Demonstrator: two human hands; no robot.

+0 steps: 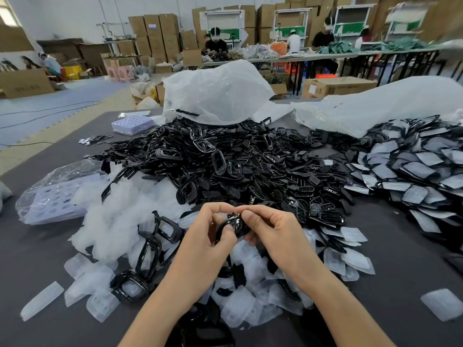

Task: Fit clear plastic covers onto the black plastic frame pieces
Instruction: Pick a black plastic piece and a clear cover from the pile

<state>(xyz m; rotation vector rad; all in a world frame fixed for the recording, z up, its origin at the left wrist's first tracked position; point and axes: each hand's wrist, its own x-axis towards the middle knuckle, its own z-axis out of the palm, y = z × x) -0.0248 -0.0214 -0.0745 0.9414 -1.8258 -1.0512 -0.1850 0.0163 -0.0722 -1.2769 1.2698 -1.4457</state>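
My left hand [209,237] and my right hand [271,227] meet above the near part of the table, both gripping one small black frame piece [234,225] between fingertips and thumbs. Most of the piece is hidden by my fingers; I cannot tell whether a clear cover sits on it. Loose clear plastic covers [240,306] lie scattered under and around my forearms. A large heap of black frame pieces [225,166] fills the middle of the table beyond my hands. Larger black frames [150,249] lie to the left of my left hand.
Stacked pieces with pale covers [413,166] spread at the right. A clear bag of lilac trays [50,196] lies at the left, more trays [132,123] farther back. White plastic bags [215,93] stand behind the heap. People work at distant tables among cardboard boxes.
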